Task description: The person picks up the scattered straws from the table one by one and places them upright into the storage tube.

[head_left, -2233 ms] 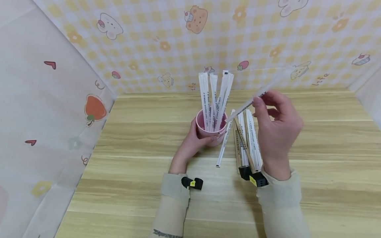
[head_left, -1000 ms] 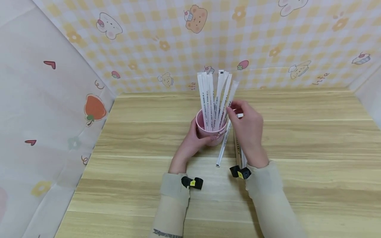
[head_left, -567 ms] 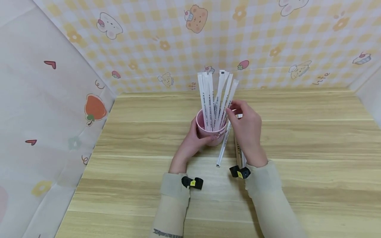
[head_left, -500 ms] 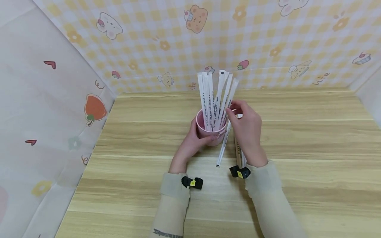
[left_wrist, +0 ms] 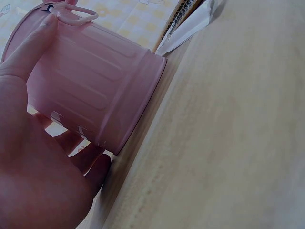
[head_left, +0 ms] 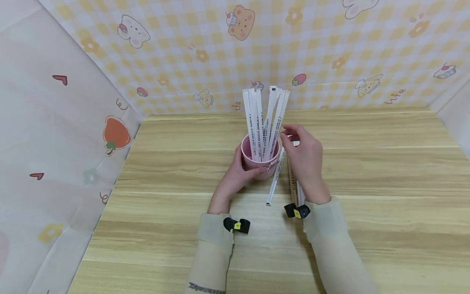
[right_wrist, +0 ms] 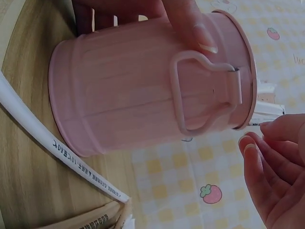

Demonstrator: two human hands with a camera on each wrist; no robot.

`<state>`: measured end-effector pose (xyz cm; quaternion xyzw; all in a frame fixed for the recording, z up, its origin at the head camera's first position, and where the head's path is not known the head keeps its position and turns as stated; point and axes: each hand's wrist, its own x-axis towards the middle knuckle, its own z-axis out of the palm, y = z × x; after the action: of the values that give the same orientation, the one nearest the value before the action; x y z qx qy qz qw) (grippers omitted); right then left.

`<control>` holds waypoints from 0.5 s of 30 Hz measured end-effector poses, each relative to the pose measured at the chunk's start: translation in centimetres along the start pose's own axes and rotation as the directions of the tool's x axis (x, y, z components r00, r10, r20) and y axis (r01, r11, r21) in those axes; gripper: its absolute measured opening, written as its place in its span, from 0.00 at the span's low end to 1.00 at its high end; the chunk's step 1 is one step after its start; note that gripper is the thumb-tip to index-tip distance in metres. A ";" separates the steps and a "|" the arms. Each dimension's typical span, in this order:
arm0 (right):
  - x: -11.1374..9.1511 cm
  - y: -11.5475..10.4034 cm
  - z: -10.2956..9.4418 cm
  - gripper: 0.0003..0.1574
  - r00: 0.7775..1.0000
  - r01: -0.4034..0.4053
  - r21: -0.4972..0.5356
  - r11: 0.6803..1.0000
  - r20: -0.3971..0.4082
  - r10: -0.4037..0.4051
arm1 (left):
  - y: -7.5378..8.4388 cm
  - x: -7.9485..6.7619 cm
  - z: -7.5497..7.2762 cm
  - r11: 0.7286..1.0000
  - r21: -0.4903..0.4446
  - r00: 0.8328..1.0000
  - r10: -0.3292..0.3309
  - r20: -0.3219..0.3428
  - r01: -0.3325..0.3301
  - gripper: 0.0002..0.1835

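My left hand (head_left: 235, 177) grips a pink metal cup (right_wrist: 128, 95) with a small wire handle, its thumb below the rim and its other fingers around the far side. Several white paper-wrapped straws (head_left: 258, 122) with dark print stand in the cup, fanning out above the rim. My right hand (head_left: 304, 157) hovers beside the rim at the right, thumb and forefinger slightly parted. In the right wrist view, those fingers (right_wrist: 259, 167) are bent loosely, with nothing between them.
One white wrapped straw (head_left: 275, 181) lies slanted on the wooden table beside the cup. Brown-wrapped straws (head_left: 292, 188) and more white ones lie under my right forearm, partly hidden. A yellow-checked patterned cloth (head_left: 176, 69) hangs behind the table.
My right hand brought a wrapped straw leftward to the cup and let it go; it now leans among the others. My left hand keeps its hold on the cup.
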<state>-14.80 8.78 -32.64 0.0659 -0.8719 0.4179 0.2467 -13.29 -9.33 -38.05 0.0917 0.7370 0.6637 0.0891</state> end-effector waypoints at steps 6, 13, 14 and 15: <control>0.3 0.4 -0.9 0.15 0.999 -0.021 -0.024 0.999 -0.033 0.021 | -1.7 0.6 -0.1 0.999 0.032 0.999 0.021 -0.026 -0.021 0.54; 0.5 2.1 -2.3 0.17 0.989 -0.139 -0.035 0.990 -0.046 0.137 | -1.8 0.6 -0.1 0.999 0.031 0.999 0.025 -0.022 -0.024 0.54; 0.5 2.4 -2.5 0.17 0.987 -0.159 -0.037 0.987 -0.042 0.157 | -1.7 0.6 -0.1 0.999 0.028 0.999 0.030 -0.017 -0.029 0.54; 0.4 2.6 -2.7 0.18 0.984 -0.178 -0.046 0.983 -0.034 0.176 | -1.4 0.5 -0.1 0.999 0.022 1.000 0.024 -0.014 -0.024 0.54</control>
<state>-14.97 12.57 -32.85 -0.0241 -0.8803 0.4179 0.2233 -13.81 -9.43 -39.45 0.0969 0.7437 0.6572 0.0751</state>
